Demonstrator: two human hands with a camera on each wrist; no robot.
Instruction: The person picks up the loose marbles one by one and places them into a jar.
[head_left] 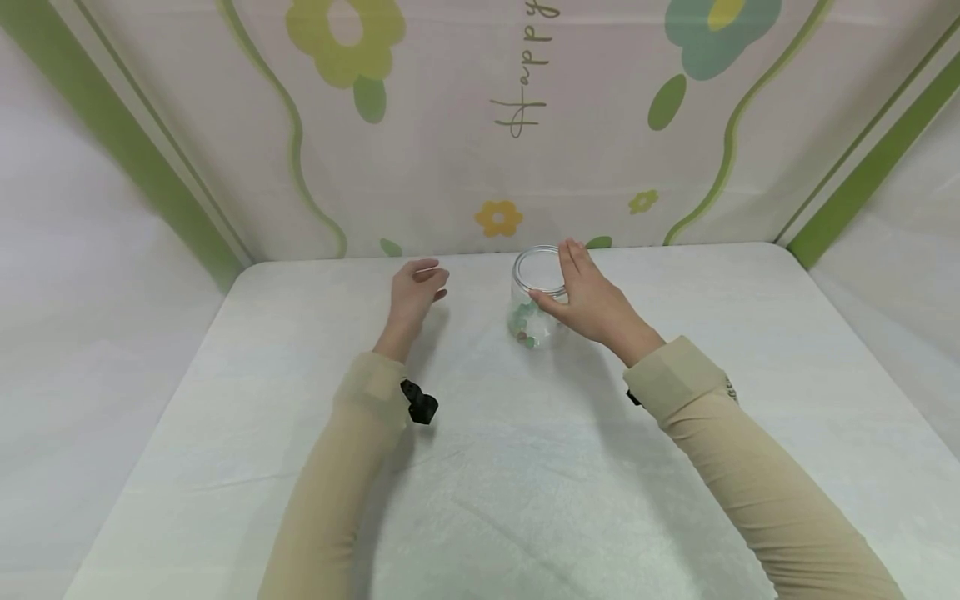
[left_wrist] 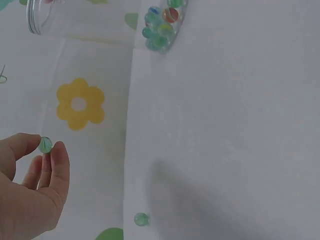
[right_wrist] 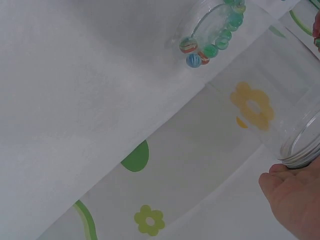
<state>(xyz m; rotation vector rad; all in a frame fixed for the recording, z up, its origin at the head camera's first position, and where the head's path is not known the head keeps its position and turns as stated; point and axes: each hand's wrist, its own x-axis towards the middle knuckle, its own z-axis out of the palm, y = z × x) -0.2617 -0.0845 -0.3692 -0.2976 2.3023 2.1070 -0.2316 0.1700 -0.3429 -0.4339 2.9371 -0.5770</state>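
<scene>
A clear glass jar (head_left: 516, 277) stands upright near the table's far edge, its mouth uncovered. Several marbles (right_wrist: 220, 45), mostly green with a blue one and some reddish ones, lie at its bottom. My right hand (head_left: 594, 304) holds the jar by its rim, thumb across the near side and fingers along the right side. Left of the jar, my left hand (head_left: 417, 296) is raised above the table. Its thumb and fingertips pinch a green glass marble (left_wrist: 45, 145), clearly seen in the left wrist view. Another green marble (left_wrist: 142, 219) lies loose near the table's edge.
A white cloth covers the table (head_left: 480, 500). Behind its far edge hangs a pale curtain with printed flowers (head_left: 498, 218) and green stems. Black wrist cameras (head_left: 422, 406) sit at the cuffs of the beige sleeves (head_left: 352, 467).
</scene>
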